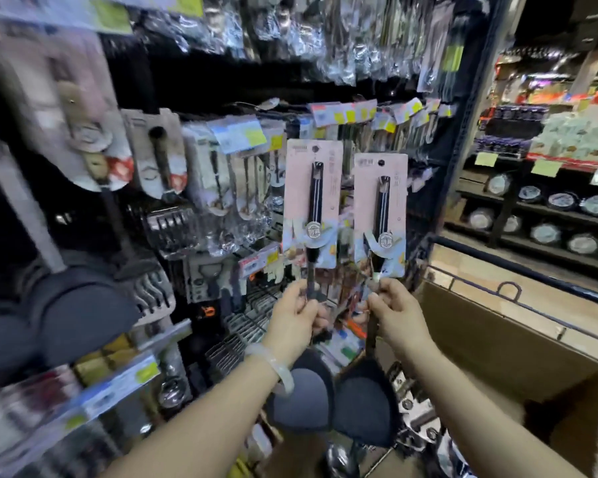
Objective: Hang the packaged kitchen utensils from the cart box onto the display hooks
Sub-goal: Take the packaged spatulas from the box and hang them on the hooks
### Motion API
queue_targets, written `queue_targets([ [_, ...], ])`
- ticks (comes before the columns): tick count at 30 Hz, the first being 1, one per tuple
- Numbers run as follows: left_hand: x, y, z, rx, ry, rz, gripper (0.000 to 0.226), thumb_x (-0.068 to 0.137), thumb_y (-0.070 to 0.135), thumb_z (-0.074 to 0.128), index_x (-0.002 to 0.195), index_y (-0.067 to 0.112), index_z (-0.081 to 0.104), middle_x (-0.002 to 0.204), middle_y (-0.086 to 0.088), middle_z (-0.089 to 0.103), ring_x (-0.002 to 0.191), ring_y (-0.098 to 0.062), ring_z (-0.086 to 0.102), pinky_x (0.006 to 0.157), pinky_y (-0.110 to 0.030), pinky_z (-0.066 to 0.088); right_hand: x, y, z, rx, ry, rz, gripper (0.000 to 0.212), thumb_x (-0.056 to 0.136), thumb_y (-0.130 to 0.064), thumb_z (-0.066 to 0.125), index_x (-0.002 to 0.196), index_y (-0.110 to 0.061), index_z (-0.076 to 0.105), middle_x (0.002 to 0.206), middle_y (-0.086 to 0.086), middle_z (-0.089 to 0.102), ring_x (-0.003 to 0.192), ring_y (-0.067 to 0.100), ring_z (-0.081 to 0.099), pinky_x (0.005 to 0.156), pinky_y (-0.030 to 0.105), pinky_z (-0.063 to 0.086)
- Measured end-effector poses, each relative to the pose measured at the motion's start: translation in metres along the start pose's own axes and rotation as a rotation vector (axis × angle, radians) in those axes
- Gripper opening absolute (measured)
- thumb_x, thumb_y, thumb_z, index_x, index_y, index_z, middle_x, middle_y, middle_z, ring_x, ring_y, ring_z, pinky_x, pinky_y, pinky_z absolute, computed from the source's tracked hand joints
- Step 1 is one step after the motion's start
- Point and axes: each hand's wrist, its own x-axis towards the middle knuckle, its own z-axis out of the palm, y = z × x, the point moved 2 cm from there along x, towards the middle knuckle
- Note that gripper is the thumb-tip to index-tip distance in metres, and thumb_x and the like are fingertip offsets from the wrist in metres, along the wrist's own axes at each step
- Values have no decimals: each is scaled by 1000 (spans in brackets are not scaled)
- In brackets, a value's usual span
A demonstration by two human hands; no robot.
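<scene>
I hold two packaged black spatulas upright, each on a pink backing card with a hang hole at the top. My left hand grips the shaft of the left spatula; its dark head hangs below my wrist. My right hand grips the shaft of the right spatula, with its dark head below. Both cards are raised in front of the display hooks, apart from them. The brown cardboard cart box sits at lower right with more packaged utensils inside.
Packed rows of hanging utensils with price tags fill the rack ahead and above. Large dark spatula heads hang at the left. A cart rail runs past the box. Shelves of pans stand across the aisle at right.
</scene>
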Motion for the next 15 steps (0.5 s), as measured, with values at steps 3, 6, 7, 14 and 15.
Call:
queue_targets([
  [3, -15, 14, -36, 10, 75, 29, 23, 94, -3, 38, 114, 5, 44, 67, -6, 51, 49, -6, 53, 49, -12, 47, -3, -15, 36, 8, -85, -53, 11, 96, 1, 42, 100, -7, 47, 66, 7, 58, 49, 17, 60, 57, 32, 53],
  [6, -38, 24, -76, 26, 161, 52, 29, 94, -2, 37, 122, 1, 39, 67, -5, 51, 44, -1, 54, 47, -11, 46, -15, -28, 75, 10, -183, -107, 13, 96, 4, 41, 104, -6, 45, 67, 9, 57, 45, 14, 61, 59, 33, 51],
  [7, -46, 28, -87, 32, 182, 59, 27, 94, -2, 37, 121, 2, 40, 67, -5, 51, 45, -2, 54, 47, -11, 46, -19, -31, 86, 10, -209, -125, 13, 96, 4, 40, 104, -6, 44, 67, 9, 57, 42, 9, 61, 58, 30, 50],
  [14, -134, 47, -175, 125, 346, 109, 27, 95, 5, 41, 122, 10, 42, 70, 0, 55, 50, 0, 56, 52, -14, 47, -87, -60, 174, 114, -347, -228, 23, 94, 6, 43, 88, -15, 51, 75, 15, 58, 54, 13, 62, 62, 23, 54],
  [15, -146, 50, -186, 133, 362, 113, 28, 95, 5, 41, 123, 8, 42, 69, 0, 55, 50, -1, 56, 52, -15, 47, -98, -64, 185, 110, -359, -246, 26, 94, 6, 44, 85, -18, 51, 76, 15, 58, 61, 18, 61, 70, 29, 52],
])
